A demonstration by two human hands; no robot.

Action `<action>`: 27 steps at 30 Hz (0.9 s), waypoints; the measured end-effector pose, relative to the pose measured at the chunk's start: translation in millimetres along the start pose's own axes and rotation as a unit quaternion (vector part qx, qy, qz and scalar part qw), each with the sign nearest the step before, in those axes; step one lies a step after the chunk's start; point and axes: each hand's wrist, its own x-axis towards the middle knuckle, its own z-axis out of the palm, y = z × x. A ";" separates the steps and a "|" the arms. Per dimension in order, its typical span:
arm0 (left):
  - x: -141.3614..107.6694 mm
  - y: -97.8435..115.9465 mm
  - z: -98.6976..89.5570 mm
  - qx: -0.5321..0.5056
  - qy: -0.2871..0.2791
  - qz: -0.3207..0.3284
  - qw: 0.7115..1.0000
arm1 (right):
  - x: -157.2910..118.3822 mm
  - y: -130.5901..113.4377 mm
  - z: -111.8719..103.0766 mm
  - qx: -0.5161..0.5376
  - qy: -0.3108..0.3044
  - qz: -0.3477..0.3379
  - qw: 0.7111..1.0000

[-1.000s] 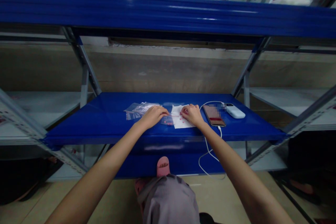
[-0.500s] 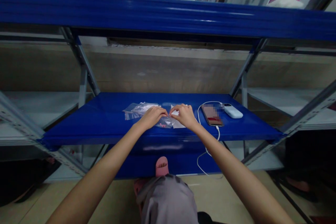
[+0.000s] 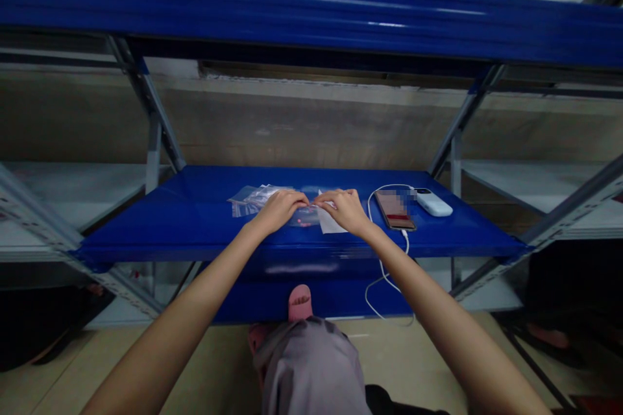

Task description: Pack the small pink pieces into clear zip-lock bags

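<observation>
My left hand (image 3: 283,207) and my right hand (image 3: 344,209) meet over the blue shelf, fingertips nearly touching. Both are closed in a pinch on the top edge of a clear plastic bag (image 3: 302,219). Small pink pieces show inside the bag, too small to make out. Under my right hand lies a white sheet of paper (image 3: 331,223), partly covered by the fingers. A loose pile of clear plastic bags (image 3: 248,198) rests just left of my left hand, which hides part of it.
Right of my hands lie a phone (image 3: 395,210) and a white power bank (image 3: 433,202), joined by a white cable (image 3: 407,246) that hangs over the front edge. The blue shelf (image 3: 170,220) has metal posts at both sides. A blue beam (image 3: 311,13) crosses above.
My right hand's fingers have flattened and drawn closer to the left fingertips along the bag's edge. The view has tilted slightly down. The bag pile, phone and power bank stay in place.
</observation>
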 end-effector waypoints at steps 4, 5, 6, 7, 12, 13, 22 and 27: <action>-1.2 -2.0 -1.6 -0.022 0.018 -0.018 0.999 | 0.2 3.1 3.9 0.071 0.010 0.013 0.997; -1.5 -2.6 -1.6 -0.033 0.021 -0.019 0.999 | 0.2 3.5 5.0 0.090 0.016 0.015 0.996; -1.8 -3.1 -1.4 -0.049 0.025 -0.021 0.998 | 0.1 3.8 6.3 0.108 0.025 0.022 0.994; -2.2 -3.5 -1.0 -0.068 0.031 -0.024 0.997 | 0.0 3.9 7.8 0.126 0.038 0.032 0.991; -4.8 0.2 0.8 -0.177 0.099 -0.073 0.976 | -0.4 2.8 16.6 0.243 0.125 0.056 0.960; -5.1 1.7 0.9 -0.194 0.113 -0.085 0.971 | -0.3 2.5 17.7 0.262 0.136 0.064 0.953; -0.9 1.1 7.1 -0.259 0.156 -0.163 0.939 | 2.5 -0.3 13.1 0.280 0.086 0.105 0.950; 0.9 -2.9 8.4 -0.228 0.123 -0.168 0.951 | 3.8 0.1 17.5 0.240 0.074 0.085 0.964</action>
